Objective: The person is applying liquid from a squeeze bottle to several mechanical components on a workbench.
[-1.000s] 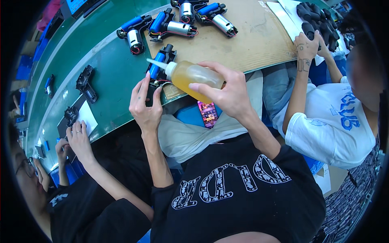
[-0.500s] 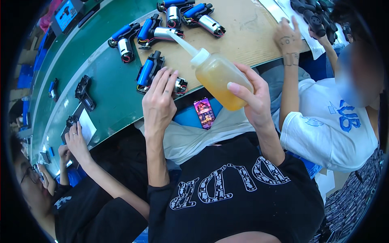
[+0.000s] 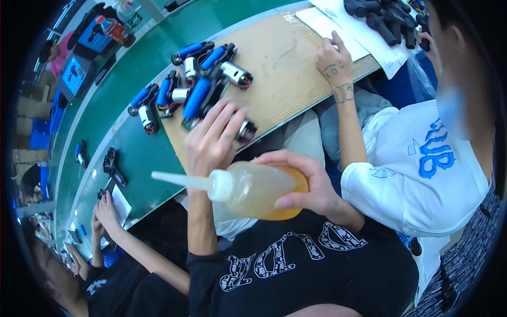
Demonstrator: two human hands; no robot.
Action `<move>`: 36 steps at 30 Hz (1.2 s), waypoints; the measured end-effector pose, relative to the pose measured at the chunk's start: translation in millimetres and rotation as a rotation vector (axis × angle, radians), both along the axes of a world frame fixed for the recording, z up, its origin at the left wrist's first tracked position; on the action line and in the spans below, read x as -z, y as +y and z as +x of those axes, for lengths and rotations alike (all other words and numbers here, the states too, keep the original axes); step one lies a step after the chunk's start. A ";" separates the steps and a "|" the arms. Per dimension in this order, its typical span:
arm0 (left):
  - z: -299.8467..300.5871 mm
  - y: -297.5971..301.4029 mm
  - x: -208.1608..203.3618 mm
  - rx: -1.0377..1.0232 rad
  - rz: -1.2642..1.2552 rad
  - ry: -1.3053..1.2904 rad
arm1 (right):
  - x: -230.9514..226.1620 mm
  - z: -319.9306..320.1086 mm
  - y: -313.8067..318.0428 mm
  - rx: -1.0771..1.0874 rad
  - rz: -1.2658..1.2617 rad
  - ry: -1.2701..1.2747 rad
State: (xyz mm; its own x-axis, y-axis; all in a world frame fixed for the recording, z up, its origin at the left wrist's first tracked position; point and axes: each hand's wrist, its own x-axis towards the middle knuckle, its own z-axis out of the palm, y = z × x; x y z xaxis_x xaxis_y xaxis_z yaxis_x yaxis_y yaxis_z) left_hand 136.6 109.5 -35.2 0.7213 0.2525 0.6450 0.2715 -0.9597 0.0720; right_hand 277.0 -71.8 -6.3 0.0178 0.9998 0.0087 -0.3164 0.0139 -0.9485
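My right hand [image 3: 312, 185] is wrapped round a translucent squeeze bottle [image 3: 259, 190] of yellow liquid. The bottle lies nearly level in front of my chest, its long thin nozzle [image 3: 179, 180] pointing left, below my left wrist. My left hand [image 3: 214, 137] grips a tool body with a blue cylinder and a silver motor [image 3: 198, 98] at the near edge of the cardboard; my fingers cover much of it. Close behind sit several similar assemblies, including one with a silver motor [image 3: 236, 74] and another at the left [image 3: 143, 109].
Brown cardboard [image 3: 280, 58] covers part of the curved green table [image 3: 140, 164]. A black tool shell [image 3: 113, 166] lies to the left. Co-workers sit on both sides; one's tattooed hand [image 3: 335, 63] rests near white sheets, with black tool parts [image 3: 388, 21] beyond.
My right hand has drawn the bottle down toward my chest, and its nozzle has swung from up-left to left. My left hand stays on the tool body, which appears shifted. The view has turned.
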 end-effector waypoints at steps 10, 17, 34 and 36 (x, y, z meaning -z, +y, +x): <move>181.3 106.1 25.1 0.226 -0.040 0.415 | 26.9 10.7 -20.3 0.191 0.056 -0.003; 145.2 97.3 -7.0 0.365 -0.790 0.036 | 58.2 13.4 28.3 0.552 0.110 0.028; -53.4 7.4 89.2 -0.600 -0.563 -0.692 | 80.9 445.8 431.5 1.053 -0.531 -1.715; -41.0 32.0 105.5 -0.544 -0.569 -0.735 | 115.2 505.7 425.4 0.899 -0.484 -1.763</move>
State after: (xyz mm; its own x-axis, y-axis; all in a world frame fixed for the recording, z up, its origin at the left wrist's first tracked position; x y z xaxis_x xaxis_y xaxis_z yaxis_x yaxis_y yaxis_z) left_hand 95.6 141.5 -140.7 -0.0942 0.8220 0.5616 0.3602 -0.4977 0.7890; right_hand 782.7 353.6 -121.5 0.6799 0.6408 0.3566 0.7151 -0.6870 -0.1291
